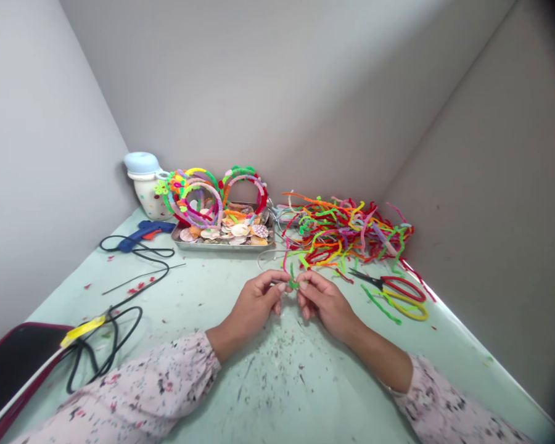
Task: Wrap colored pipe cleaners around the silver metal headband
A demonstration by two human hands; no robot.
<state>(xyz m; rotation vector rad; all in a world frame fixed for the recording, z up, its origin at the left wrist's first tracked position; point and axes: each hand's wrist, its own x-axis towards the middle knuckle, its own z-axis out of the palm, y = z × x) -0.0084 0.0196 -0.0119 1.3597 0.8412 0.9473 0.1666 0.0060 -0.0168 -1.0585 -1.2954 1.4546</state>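
Between my two hands, near the middle of the table, is a small green pipe cleaner piece [293, 284], bent, with one end pointing up. My left hand [258, 300] pinches it from the left with thumb and forefinger. From the right, my right hand [324, 300] pinches the same piece, its other fingers curled beneath. A thin pale wire loop shows just behind my left fingertips. Beyond my right hand lies a tangled heap of coloured pipe cleaners [346, 231].
Scissors [400, 295] and a loose green strip [382, 305] lie right. Behind stand a metal tray [226, 245] of shells, wrapped headbands [201, 200] and a white cup [150, 194]. A blue glue gun [143, 233], black cable and dark case [23, 357] are left.
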